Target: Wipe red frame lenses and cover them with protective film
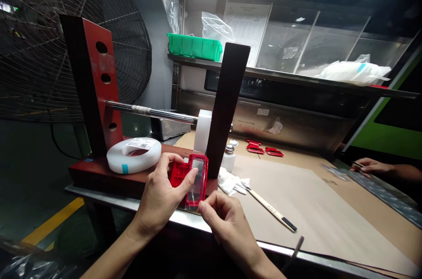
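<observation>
Over the front edge of a brown-paper-covered steel workbench, the left hand grips a red plastic frame with a clear window — thumb across its face. The right hand pinches the frame's lower corner — fingers closed.

Steel-edged bench: brown paper sheet, red plastic parts, pale stick.

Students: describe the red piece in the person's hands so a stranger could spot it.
At the near edge of the paper-covered bench, the left hand and right hand hold a red plastic frame. Its clear window sets it apart from the small red pieces lying flat farther back.
</observation>
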Motion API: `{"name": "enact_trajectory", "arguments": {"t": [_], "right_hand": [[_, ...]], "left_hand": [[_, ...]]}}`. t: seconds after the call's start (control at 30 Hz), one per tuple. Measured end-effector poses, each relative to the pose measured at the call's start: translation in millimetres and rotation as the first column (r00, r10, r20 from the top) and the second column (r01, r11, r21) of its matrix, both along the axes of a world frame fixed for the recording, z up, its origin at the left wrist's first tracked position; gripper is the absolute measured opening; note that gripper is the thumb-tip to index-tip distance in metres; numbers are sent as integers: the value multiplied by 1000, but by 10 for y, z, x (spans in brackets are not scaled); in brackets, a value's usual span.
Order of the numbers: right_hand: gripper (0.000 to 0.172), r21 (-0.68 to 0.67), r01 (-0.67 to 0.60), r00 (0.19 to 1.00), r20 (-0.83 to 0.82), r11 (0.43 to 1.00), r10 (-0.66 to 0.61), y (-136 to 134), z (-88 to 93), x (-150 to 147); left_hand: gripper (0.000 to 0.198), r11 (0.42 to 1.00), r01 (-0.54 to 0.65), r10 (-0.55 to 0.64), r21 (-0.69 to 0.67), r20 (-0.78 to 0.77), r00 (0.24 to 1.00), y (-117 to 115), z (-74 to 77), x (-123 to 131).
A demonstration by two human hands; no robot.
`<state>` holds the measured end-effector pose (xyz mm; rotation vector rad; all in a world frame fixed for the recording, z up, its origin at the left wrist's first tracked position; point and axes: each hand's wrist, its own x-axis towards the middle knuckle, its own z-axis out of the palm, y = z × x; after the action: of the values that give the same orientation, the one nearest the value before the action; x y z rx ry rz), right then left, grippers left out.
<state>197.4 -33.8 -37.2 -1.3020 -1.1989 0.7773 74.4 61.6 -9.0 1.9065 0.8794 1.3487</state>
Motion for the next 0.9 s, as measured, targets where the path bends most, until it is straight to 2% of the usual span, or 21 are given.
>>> {"name": "enact_trajectory", "arguments": {"t": [0.3, 0.67, 0.8, 0.9], "right_hand": [[33, -7, 9, 1000, 1, 1000, -9, -8, 29, -24], [33, -27, -3, 996, 93, 1000, 6, -21, 39, -14], [32, 38, 33, 980, 194, 999, -40, -60, 82, 27], [22, 137, 62, 962, 256, 989, -96, -97, 149, 51]], "left_hand": [[33, 999, -21, 21, -43, 0, 1000, 11, 0, 13], [33, 996, -41, 40, -80, -13, 999, 22, -1, 40], [32, 996, -42, 41, -74, -15, 999, 27, -9, 24], [32, 997, -39, 38, -65, -14, 999, 35, -17, 14]]}}
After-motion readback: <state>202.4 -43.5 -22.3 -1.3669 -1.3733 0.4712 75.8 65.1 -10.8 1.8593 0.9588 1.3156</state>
